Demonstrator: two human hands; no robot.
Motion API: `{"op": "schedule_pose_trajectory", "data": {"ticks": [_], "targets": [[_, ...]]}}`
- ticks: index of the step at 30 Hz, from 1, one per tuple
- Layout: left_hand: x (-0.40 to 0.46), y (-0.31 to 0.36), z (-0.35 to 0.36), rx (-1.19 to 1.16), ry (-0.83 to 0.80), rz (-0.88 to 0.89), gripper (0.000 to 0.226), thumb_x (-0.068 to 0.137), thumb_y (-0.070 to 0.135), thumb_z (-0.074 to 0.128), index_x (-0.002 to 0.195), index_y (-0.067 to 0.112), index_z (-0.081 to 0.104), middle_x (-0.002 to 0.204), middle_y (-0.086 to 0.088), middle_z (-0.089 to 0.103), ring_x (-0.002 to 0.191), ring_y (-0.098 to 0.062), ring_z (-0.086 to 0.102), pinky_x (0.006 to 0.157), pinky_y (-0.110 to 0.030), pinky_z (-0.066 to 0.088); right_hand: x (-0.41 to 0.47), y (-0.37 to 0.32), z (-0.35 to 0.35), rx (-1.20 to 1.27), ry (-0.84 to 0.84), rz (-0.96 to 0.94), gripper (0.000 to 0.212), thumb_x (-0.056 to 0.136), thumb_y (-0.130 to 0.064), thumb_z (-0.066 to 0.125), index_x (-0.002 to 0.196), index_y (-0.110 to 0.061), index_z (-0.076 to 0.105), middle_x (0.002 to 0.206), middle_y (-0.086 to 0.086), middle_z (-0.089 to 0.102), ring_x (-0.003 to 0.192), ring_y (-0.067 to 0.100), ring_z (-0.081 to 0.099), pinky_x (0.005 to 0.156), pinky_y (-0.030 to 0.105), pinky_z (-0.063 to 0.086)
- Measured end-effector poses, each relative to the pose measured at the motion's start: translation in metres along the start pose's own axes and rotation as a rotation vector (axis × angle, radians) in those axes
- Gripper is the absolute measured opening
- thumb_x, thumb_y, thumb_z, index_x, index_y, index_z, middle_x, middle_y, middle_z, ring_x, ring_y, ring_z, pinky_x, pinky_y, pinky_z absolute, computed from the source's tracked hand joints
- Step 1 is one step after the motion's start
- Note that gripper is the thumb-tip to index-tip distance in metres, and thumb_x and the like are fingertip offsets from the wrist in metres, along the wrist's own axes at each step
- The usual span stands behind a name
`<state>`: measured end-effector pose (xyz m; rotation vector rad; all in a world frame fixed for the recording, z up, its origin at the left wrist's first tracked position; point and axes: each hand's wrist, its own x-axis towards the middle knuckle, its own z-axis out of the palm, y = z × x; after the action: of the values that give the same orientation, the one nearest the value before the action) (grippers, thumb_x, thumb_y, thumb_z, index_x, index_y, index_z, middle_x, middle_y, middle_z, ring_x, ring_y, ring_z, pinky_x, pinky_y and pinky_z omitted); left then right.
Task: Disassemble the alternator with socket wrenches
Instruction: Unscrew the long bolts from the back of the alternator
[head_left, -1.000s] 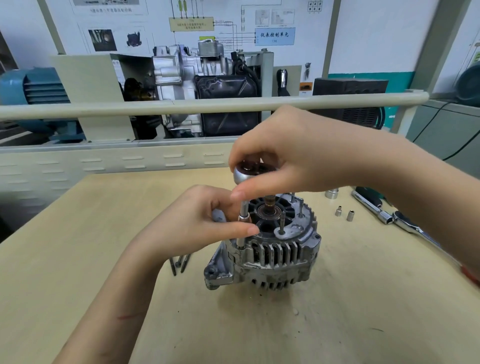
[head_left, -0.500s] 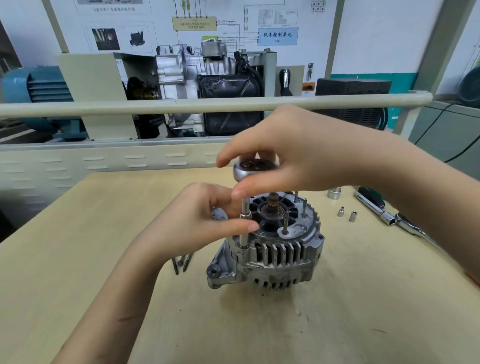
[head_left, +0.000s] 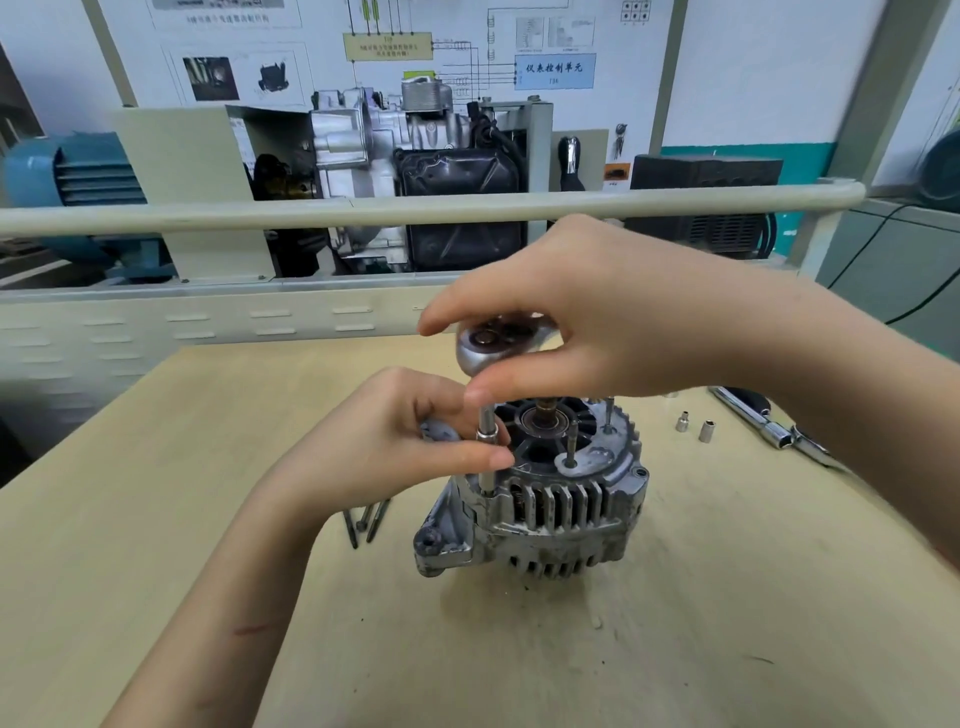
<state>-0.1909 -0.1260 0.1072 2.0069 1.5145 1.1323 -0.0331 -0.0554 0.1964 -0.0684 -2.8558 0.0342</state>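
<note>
Fingers (head_left: 483, 457) of the left hand (head_left: 384, 447) pinch the upright extension bar (head_left: 487, 431) of the socket wrench, thumb in front and forefinger curled behind it, just as they did half a second ago. Above them the right hand (head_left: 597, 306) grips the round ratchet head (head_left: 485, 345) between thumb below and forefinger on top. Since the earlier frames that forefinger has swung further out to the left, while the ratchet head sits over the same spot and the left hand has not shifted on the bar.

Directly below the left thumb the bar runs down to the near-left rim of the alternator (head_left: 550, 499), which stands on the wooden table (head_left: 727, 623) with its open end up, just to the right of the left fingers and under the right palm. Two long bolts (head_left: 571, 441) stand up from the housing to the right of the pinching fingers, and the central shaft (head_left: 543, 415) lies between them and the bar.

Left of and below the left wrist several loose bolts (head_left: 366, 519) lie on the table, partly covered by the arm. Right of the right hand are two small sockets (head_left: 696, 426) and another wrench (head_left: 769, 426), its far end cut off behind the right forearm. The ratchet's handle is hidden inside the right hand, and the socket tip at the bar's foot is too small to make out.
</note>
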Motion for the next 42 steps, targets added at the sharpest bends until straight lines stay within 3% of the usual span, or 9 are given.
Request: {"op": "schedule_pose_trajectory", "data": {"ticks": [4,8,11,15,25,31,34,37,42], "targets": [[0.001,0.001,0.003,0.038,0.073,0.008,0.052,0.058,0.055,0.078,0.068,0.007,0.061,0.071,-0.021,0.062,0.072,-0.041,0.055,0.065,-0.043,0.042,-0.001,-0.002,0.001,-0.029,0.014,0.044,0.045,0.080,-0.049,0.060,0.112,-0.017,0.062,0.050,-0.025,0.033,0.063,-0.025,0.041,0.063,0.003,0.033],[0.002,0.002,0.004,0.008,0.049,-0.017,0.044,0.059,0.058,0.077,0.070,0.016,0.069,0.073,-0.014,0.068,0.077,-0.036,0.061,0.075,-0.047,0.046,-0.002,-0.003,0.003,-0.049,0.011,0.028,0.040,0.082,-0.042,0.054,0.113,-0.018,0.062,0.064,-0.025,0.042,0.063,-0.010,0.046,0.067,0.004,0.033],[0.001,0.002,0.000,-0.056,-0.012,-0.005,0.013,0.061,0.041,0.075,0.070,0.032,0.074,0.078,0.008,0.073,0.077,-0.007,0.067,0.070,-0.019,0.050,-0.003,-0.002,0.001,-0.005,0.006,-0.005,0.036,0.083,-0.035,0.055,0.113,-0.018,0.063,0.073,-0.028,0.046,0.066,-0.011,0.048,0.070,0.000,0.033],[0.000,0.001,-0.003,-0.101,-0.062,0.000,0.012,0.065,0.031,0.071,0.076,0.031,0.075,0.083,0.011,0.073,0.082,-0.001,0.067,0.072,-0.009,0.046,-0.002,0.001,0.000,0.049,-0.019,-0.014,0.033,0.085,-0.031,0.057,0.115,-0.018,0.062,0.078,-0.032,0.046,0.074,-0.020,0.046,0.075,0.000,0.033],[0.003,-0.002,0.004,0.001,0.049,0.018,0.039,0.056,0.054,0.070,0.066,0.017,0.063,0.059,-0.005,0.061,0.062,-0.033,0.051,0.054,-0.031,0.036,0.000,0.000,-0.003,-0.048,-0.026,0.055,0.040,0.083,-0.044,0.061,0.114,-0.019,0.062,0.066,-0.028,0.039,0.065,-0.021,0.044,0.062,0.003,0.033],[0.001,0.000,0.000,-0.080,-0.046,0.009,0.009,0.070,0.030,0.075,0.071,0.039,0.073,0.080,0.012,0.073,0.079,-0.002,0.067,0.070,-0.011,0.047,-0.002,0.004,-0.003,0.023,-0.003,0.034,0.033,0.084,-0.031,0.064,0.115,-0.020,0.062,0.095,-0.011,0.065,0.094,-0.003,0.049,0.076,0.008,0.036],[0.001,0.000,0.002,-0.017,0.021,0.001,0.002,0.066,0.033,0.072,0.066,0.031,0.072,0.075,0.003,0.072,0.077,-0.013,0.067,0.072,-0.026,0.051,-0.002,0.004,-0.003,0.018,-0.002,0.025,0.035,0.084,-0.033,0.064,0.116,-0.019,0.062,0.095,-0.010,0.066,0.091,-0.005,0.050,0.076,0.010,0.038],[0.002,0.001,0.006,0.026,0.096,-0.005,0.027,0.062,0.040,0.072,0.070,0.015,0.064,0.075,-0.011,0.068,0.081,-0.030,0.063,0.079,-0.046,0.047,-0.001,0.005,-0.004,-0.024,-0.016,0.055,0.040,0.082,-0.041,0.061,0.116,-0.020,0.061,0.072,-0.023,0.049,0.069,-0.021,0.046,0.067,0.002,0.035],[0.003,0.003,0.009,0.025,0.113,-0.025,0.037,0.058,0.048,0.075,0.072,0.016,0.062,0.078,-0.014,0.067,0.083,-0.033,0.062,0.081,-0.050,0.045,-0.001,0.005,-0.002,-0.037,0.006,0.063,0.041,0.082,-0.043,0.062,0.113,-0.016,0.062,0.060,-0.024,0.038,0.063,-0.022,0.044,0.061,0.003,0.033]]}}
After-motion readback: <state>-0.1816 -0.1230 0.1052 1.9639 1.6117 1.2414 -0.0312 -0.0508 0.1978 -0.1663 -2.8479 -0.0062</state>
